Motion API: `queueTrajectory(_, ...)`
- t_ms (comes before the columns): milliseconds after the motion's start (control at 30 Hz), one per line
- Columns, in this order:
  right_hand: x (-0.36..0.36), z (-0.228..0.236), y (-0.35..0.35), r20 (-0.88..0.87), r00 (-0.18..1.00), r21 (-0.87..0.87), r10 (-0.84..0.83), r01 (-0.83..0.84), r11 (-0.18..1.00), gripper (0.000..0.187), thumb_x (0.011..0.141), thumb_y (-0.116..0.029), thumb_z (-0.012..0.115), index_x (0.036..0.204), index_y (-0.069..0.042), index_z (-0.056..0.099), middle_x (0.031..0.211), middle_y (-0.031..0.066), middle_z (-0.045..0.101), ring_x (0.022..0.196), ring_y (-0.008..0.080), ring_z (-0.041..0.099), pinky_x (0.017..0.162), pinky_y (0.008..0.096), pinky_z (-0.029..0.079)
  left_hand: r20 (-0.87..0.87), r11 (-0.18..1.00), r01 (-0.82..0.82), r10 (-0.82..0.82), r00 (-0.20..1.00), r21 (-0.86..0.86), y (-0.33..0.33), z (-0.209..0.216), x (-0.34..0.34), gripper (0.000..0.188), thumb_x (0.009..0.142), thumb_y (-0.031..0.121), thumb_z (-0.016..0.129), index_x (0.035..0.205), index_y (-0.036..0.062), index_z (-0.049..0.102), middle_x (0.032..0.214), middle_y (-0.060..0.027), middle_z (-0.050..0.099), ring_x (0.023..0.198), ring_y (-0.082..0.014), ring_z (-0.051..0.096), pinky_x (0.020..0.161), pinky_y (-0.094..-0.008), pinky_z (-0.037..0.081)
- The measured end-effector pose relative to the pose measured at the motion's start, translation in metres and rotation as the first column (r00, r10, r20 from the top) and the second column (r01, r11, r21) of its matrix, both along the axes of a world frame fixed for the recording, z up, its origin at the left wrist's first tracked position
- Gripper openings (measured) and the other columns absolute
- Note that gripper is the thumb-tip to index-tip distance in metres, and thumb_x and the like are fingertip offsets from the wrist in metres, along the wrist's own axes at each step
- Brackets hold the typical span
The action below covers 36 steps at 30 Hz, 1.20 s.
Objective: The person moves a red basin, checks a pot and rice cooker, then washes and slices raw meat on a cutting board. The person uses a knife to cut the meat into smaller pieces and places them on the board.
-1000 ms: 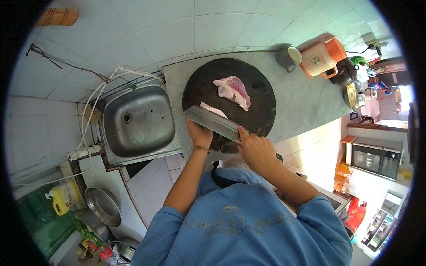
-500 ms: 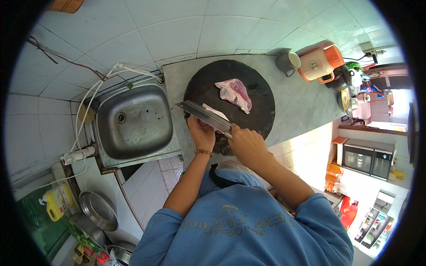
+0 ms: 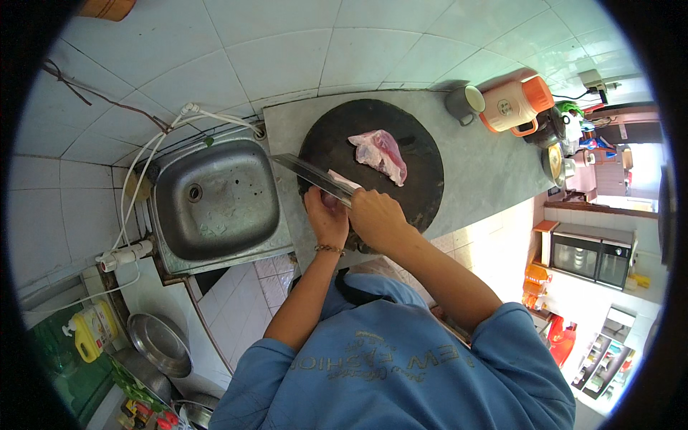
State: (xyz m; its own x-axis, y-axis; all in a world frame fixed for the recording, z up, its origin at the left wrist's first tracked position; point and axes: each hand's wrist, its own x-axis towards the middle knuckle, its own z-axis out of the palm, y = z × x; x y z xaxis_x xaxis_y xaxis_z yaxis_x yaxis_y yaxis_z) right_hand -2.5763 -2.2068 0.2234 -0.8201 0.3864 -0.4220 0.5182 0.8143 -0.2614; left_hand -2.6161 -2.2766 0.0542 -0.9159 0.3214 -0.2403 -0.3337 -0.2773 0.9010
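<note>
A round dark chopping board (image 3: 330, 136) lies on the counter in front of me. My right hand (image 3: 378, 218) is wrapped round the handle of a kitchen knife (image 3: 307, 170). Its broad blade slants to the far left, with the tip past the board's left edge. Beside the blade, my left hand (image 3: 327, 218) has its fingers curled on a piece of meat. A pale strip of that meat (image 3: 345, 179) shows beyond the blade; the rest is mostly hidden by the knife and fingers. Farther back on the board, a larger pink and white slab of meat (image 3: 380, 154) lies untouched.
A steel sink (image 3: 222, 201) adjoins the counter on the left. At the back right stand a grey mug (image 3: 464, 105) and a pink-orange thermos jug (image 3: 512, 106). A tiled wall (image 3: 387, 57) borders the counter's far side. Metal basins (image 3: 161, 344) sit at lower left.
My right hand and the knife have slid to the left, so the blade's tip reaches farther past the board. My left hand has barely moved, and the larger slab lies as before.
</note>
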Motion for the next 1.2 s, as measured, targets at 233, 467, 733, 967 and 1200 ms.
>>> queueTrajectory(233, -0.004, -0.04, 0.015, -0.227, 0.973, 0.016, 0.036, -0.033, 0.999, 0.022, 0.083, -0.018, 0.054, 0.077, 0.003, 0.056, 0.07, 0.0228, 0.062, 0.06, 0.0352, 0.063, 0.053, 0.0434, 0.05, -0.295, 0.974, -0.024, -0.045, 0.954, -0.225, -0.004, 0.017, 0.004, 0.045, 0.069, 0.004, 0.07, 0.109, 0.0004, 0.051, 0.098, -0.0094, 0.049, 0.088, -0.0212, 0.053, 0.077, -0.0303, 0.046)
queueTrajectory(467, 0.016, -0.039, 0.056, -0.226, 0.836, -0.627, -0.5, 0.268, 0.732, 0.035, 0.089, -0.025, 0.055, 0.063, -0.001, 0.049, 0.05, 0.0051, 0.049, 0.04, 0.0131, 0.047, 0.037, 0.0295, 0.038, 0.032, 0.742, 0.467, -0.517, 0.855, -0.481, -0.011, 0.034, -0.04, 0.049, 0.07, 0.009, 0.076, 0.112, -0.0039, 0.056, 0.103, -0.0104, 0.058, 0.092, -0.0166, 0.056, 0.08, -0.0294, 0.047)
queueTrajectory(733, 0.033, -0.005, 0.044, -0.517, 0.758, -0.421, -0.397, 0.179, 0.889, 0.032, 0.085, -0.025, 0.06, 0.079, 0.006, 0.055, 0.058, 0.0217, 0.049, 0.05, 0.0324, 0.044, 0.053, 0.0385, 0.04, -0.522, 0.742, 0.1, -0.554, 0.648, -0.663, -0.009, 0.097, -0.042, 0.04, 0.067, -0.005, 0.064, 0.106, 0.0009, 0.057, 0.112, -0.0159, 0.053, 0.103, -0.0323, 0.054, 0.088, -0.0364, 0.044)
queueTrajectory(967, 0.052, -0.008, 0.014, -0.507, 0.669, -0.522, -0.544, 0.264, 0.811, 0.024, 0.087, -0.017, 0.06, 0.096, 0.005, 0.061, 0.057, 0.0159, 0.052, 0.048, 0.0175, 0.045, 0.05, 0.0328, 0.04, -0.702, 0.812, -0.009, -0.499, 0.508, -0.584, -0.013, 0.1, -0.034, 0.045, 0.068, -0.01, 0.058, 0.11, 0.0025, 0.051, 0.11, -0.0166, 0.052, 0.104, -0.0356, 0.053, 0.089, -0.038, 0.043)
queueTrajectory(1200, 0.055, -0.007, 0.003, -0.486, 0.689, -0.481, -0.537, 0.302, 0.823, 0.028, 0.085, -0.02, 0.06, 0.102, 0.003, 0.06, 0.077, 0.0243, 0.063, 0.072, 0.0391, 0.063, 0.064, 0.0423, 0.05, -0.658, 0.814, 0.027, -0.488, 0.574, -0.58, -0.014, 0.095, -0.02, 0.042, 0.067, -0.011, 0.058, 0.106, 0.0013, 0.051, 0.107, -0.0162, 0.054, 0.101, -0.0358, 0.054, 0.086, -0.038, 0.045)
